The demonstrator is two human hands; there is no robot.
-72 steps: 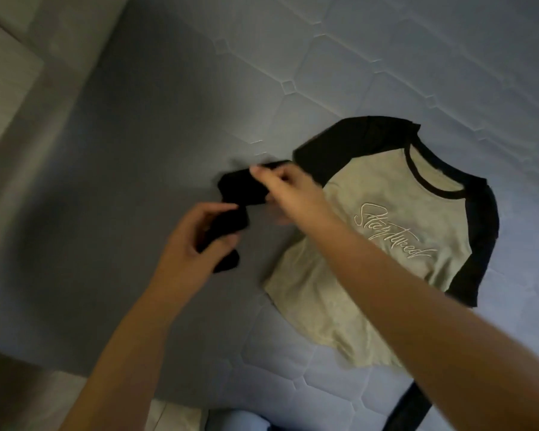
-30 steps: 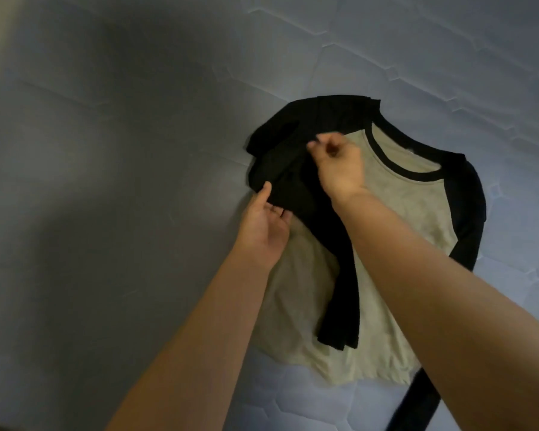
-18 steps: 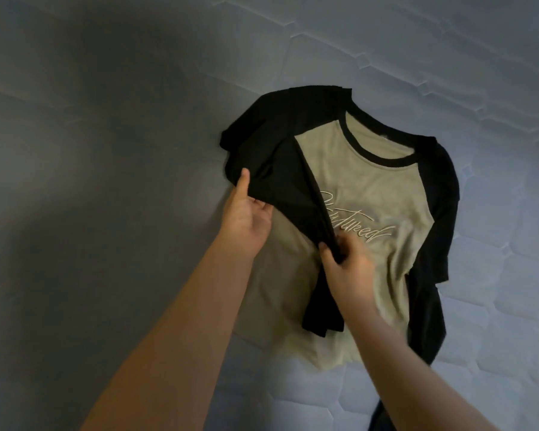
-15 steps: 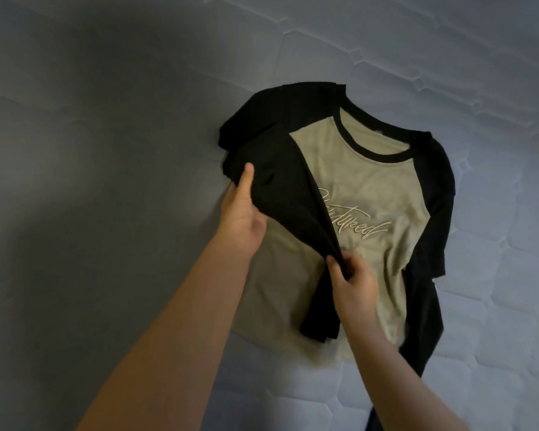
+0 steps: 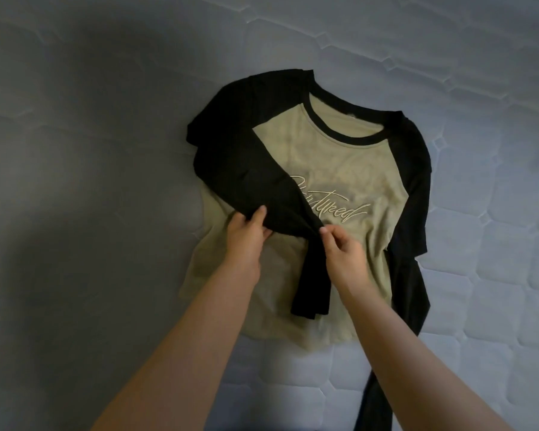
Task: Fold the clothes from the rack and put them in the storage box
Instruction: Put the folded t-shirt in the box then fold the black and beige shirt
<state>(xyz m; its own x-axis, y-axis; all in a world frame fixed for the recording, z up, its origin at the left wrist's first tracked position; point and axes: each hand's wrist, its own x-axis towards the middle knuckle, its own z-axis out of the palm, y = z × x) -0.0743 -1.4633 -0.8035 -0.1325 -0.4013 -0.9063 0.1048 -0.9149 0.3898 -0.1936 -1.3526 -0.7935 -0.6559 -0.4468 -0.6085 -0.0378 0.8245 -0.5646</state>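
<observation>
While the shirt point(image 5: 324, 188) lies face up on the quilted mattress point(image 5: 75, 150), I see its black left-side sleeve point(image 5: 262, 188) folded across the beige chest, cuff end pointing toward the hem. My left hand point(image 5: 246, 241) grips the sleeve's lower edge, thumb on top, fingers curled beneath the cloth. My right hand point(image 5: 343, 253) pinches the same sleeve just beside it, near the script lettering. Opposite, the other sleeve point(image 5: 414, 244) trails past the hem.

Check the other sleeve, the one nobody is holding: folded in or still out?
Still out. The free sleeve trails down beside the shirt on the mattress, not across its front.
</observation>
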